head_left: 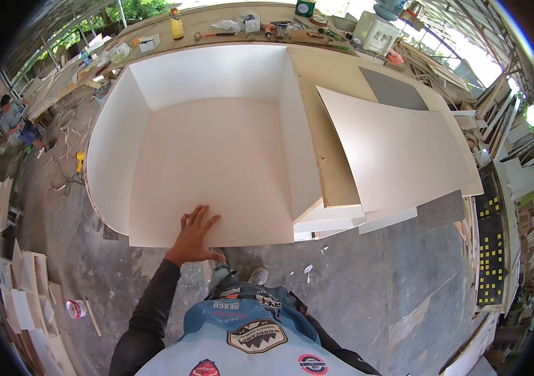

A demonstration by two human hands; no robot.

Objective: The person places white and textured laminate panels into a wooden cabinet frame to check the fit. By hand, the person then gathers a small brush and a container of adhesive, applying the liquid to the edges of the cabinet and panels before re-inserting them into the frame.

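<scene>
My left hand (195,237) lies palm down with its fingers spread, on the near edge of a pale pinkish sheet (217,163). That sheet covers the floor of a large white-lined cabinet box (210,66), and its near end reaches out past the box's open front. The box has a rounded left side and a tall inner wall on the right. Nothing is held in the left hand. Of my right arm only the dark sleeve (336,341) shows beside my body; the right hand is out of sight.
A curved white sheet (398,150) lies over the wooden panel right of the box, with a grey sheet (393,88) beneath. Tools and a yellow bottle (176,25) stand on the far bench. Wood offcuts (498,113) pile at right. A person (19,122) sits far left.
</scene>
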